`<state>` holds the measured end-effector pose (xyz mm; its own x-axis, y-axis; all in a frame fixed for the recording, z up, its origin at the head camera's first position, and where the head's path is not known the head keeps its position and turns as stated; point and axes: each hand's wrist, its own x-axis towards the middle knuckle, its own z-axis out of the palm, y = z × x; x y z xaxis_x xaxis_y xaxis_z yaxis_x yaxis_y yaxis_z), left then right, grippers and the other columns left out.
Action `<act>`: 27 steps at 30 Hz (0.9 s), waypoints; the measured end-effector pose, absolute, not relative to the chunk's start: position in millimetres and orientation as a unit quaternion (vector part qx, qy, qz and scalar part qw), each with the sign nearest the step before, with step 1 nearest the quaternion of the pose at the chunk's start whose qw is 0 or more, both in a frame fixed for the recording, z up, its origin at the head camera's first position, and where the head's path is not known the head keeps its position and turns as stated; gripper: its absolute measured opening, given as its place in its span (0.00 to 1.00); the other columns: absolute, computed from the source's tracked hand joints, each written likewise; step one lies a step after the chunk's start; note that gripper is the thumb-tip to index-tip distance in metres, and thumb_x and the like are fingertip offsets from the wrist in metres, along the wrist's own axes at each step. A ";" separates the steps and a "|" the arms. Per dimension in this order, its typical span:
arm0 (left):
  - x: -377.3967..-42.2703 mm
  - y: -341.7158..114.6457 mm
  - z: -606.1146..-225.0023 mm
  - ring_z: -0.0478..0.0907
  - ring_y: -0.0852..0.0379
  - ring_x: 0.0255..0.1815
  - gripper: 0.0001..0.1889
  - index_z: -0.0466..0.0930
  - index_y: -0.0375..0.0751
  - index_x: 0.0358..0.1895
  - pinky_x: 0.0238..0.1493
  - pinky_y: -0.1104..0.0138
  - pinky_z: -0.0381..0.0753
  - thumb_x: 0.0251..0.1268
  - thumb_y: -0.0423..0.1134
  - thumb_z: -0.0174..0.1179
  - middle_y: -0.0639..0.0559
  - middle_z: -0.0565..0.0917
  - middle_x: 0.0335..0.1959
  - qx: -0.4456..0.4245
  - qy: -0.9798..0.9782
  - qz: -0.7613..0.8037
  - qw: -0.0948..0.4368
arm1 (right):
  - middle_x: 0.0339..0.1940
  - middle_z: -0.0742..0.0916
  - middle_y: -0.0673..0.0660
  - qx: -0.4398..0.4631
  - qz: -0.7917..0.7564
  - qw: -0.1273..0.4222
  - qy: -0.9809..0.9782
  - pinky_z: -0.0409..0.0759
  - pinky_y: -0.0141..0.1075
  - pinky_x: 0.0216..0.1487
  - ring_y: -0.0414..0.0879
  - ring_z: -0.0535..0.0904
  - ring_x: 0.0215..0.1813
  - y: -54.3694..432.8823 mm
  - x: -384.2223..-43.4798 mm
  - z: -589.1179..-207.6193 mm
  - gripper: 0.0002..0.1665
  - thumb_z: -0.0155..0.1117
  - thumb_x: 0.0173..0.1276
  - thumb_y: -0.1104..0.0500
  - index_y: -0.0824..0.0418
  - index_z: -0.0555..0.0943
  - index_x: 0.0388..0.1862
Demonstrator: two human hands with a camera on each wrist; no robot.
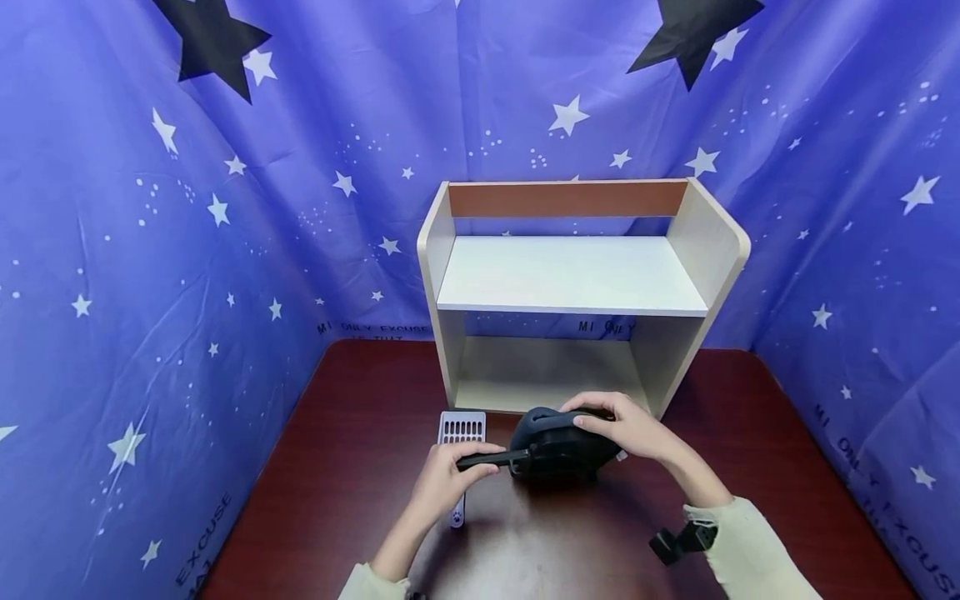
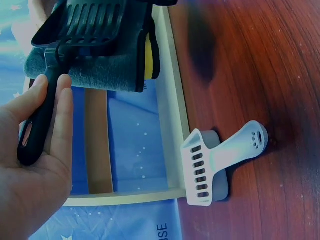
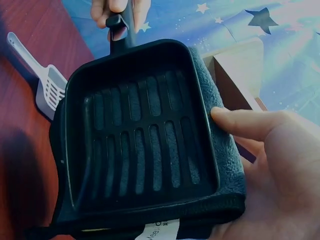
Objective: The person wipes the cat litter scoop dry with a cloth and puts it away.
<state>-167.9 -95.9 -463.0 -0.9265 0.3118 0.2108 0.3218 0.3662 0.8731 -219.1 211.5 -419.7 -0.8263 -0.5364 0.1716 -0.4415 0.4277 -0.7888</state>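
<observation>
My left hand [image 1: 441, 482] grips the handle of a black slotted litter scoop [image 3: 90, 150], raised above the table. Behind the scoop's slots is a dark grey plush cloth [image 3: 227, 160] with a black edge, a yellow patch and a white printed tag [image 3: 161, 230]. My right hand [image 1: 628, 427] holds the cloth against the back of the scoop, its thumb on the plush beside the rim. In the right wrist view its other fingers are mostly hidden behind the cloth. Near my left hand, a pale litter scoop [image 2: 227, 156] with a paw-print handle sits at a grey holder [image 2: 221, 187].
A pale wooden shelf unit [image 1: 712, 237] with a white middle board [image 1: 570, 271] stands at the back of the dark red-brown table [image 1: 360, 408]. Blue curtains [image 1: 187, 333] with stars enclose the table on three sides. A small black device [image 1: 678, 543] is strapped at my right wrist.
</observation>
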 end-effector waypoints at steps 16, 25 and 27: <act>-178.7 -91.4 -466.5 0.57 0.70 0.18 0.12 0.89 0.42 0.46 0.19 0.77 0.59 0.58 0.34 0.70 0.46 0.89 0.37 -0.165 -0.831 -0.532 -0.004 | 0.53 0.89 0.54 -0.275 -0.449 0.091 0.845 0.79 0.26 0.52 0.32 0.80 0.52 223.2 -220.4 -420.6 0.15 0.57 0.76 0.55 0.53 0.84 0.56; -182.8 -99.7 -475.8 0.76 0.68 0.32 0.13 0.89 0.47 0.47 0.30 0.77 0.72 0.58 0.42 0.71 0.52 0.91 0.42 -0.178 -0.815 -0.551 0.015 | 0.54 0.89 0.55 -0.243 -0.467 0.072 0.847 0.80 0.26 0.51 0.29 0.81 0.51 230.8 -220.2 -428.9 0.15 0.61 0.74 0.56 0.54 0.85 0.56; -183.3 -101.1 -477.9 0.78 0.68 0.35 0.13 0.89 0.47 0.47 0.35 0.76 0.75 0.58 0.42 0.71 0.52 0.91 0.42 -0.177 -0.812 -0.556 0.013 | 0.53 0.89 0.56 -0.235 -0.472 0.063 0.847 0.81 0.26 0.49 0.29 0.81 0.50 232.6 -218.9 -431.4 0.15 0.61 0.74 0.57 0.56 0.85 0.56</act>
